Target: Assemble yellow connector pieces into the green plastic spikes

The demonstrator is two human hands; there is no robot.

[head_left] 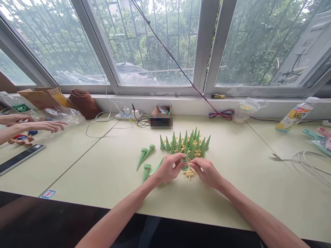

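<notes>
Near the middle of the table, my left hand [168, 168] is closed on a green plastic spike [186, 159], cone-shaped with its point up. From the other side my right hand [209, 172] pinches a small yellow peg [190, 164] against the spike's lower part. A small heap of loose yellow pegs [190, 174] lies just under the hands. Beyond them, several green spikes [191, 139] stand upright in a cluster, with yellow pieces among them. Several other green spikes [141, 157] lie on their sides left of my left hand, one partly hidden by it.
Another person's hands [50, 126] are at the far left over plastic wrap, near a phone [23, 158]. A power strip [125, 114], a small box [160, 117], bundled wires [222, 114] and a bottle [296, 115] line the back. A coiled cable [307, 165] lies right.
</notes>
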